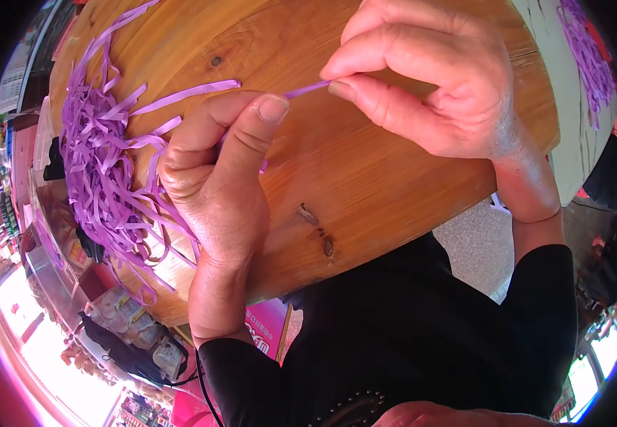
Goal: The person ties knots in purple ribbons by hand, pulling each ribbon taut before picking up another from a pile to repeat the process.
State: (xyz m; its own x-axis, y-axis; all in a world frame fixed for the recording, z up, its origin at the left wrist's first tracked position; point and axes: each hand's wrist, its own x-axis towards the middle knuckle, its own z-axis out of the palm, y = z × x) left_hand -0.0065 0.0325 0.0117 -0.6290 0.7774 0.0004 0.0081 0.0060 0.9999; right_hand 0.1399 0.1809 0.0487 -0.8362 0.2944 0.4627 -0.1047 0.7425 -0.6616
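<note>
A narrow purple ribbon [306,90] stretches between my two hands above the wooden table. My left hand [219,171] is closed, its thumb pressed against the bent forefinger with the ribbon pinched there; a bit of purple shows below the fingers. Further right, my right hand [429,85] pinches the ribbon's other stretch between thumb and forefinger. A tangled heap of purple ribbon strips [98,156] lies left of my left hand, some strands passing behind that wrist. One loose strip [187,96] reaches from the heap toward the table's middle.
The round wooden table [394,192] curves close to my body. At the right, a white surface [579,153] carries another purple ribbon bundle [589,60]. Bags and packets [134,327] crowd the lower left, beside shelves. A pink printed box or sheet [269,324] sits below the table edge.
</note>
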